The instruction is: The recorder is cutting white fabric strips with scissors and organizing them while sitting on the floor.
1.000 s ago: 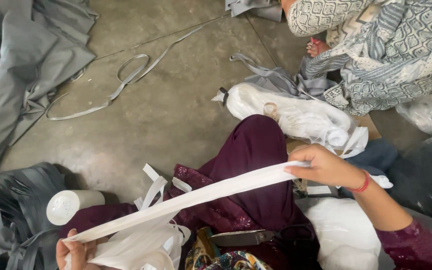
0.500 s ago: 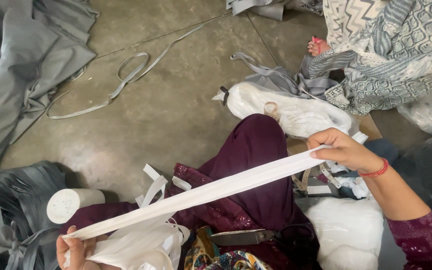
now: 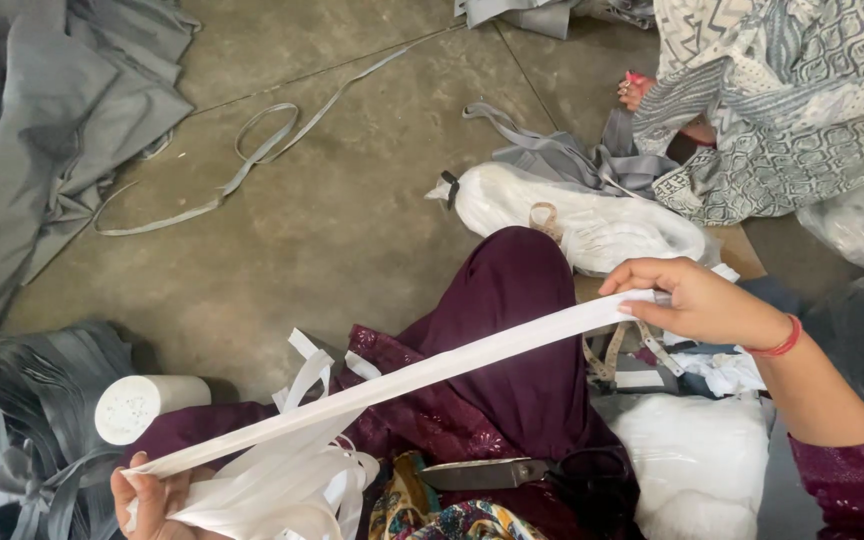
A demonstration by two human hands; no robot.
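The right hand (image 3: 707,302) pinches one end of a long white fabric strip (image 3: 402,378), fingers closed on it; the left hand (image 3: 152,497) grips the other end — the strip stretches taut across a maroon-clad knee (image 3: 512,330). Metal scissors (image 3: 482,472) lie below, a white cylindrical roll (image 3: 147,405) sits near the left hand, and grey cloth (image 3: 52,110) is heaped beyond.

Free: bare concrete floor (image 3: 352,220), frame centre | Blocked: grey fabric heap (image 3: 42,130) upper left; white bag (image 3: 592,215) centre right; stretched white strip (image 3: 422,375) crossing lower frame
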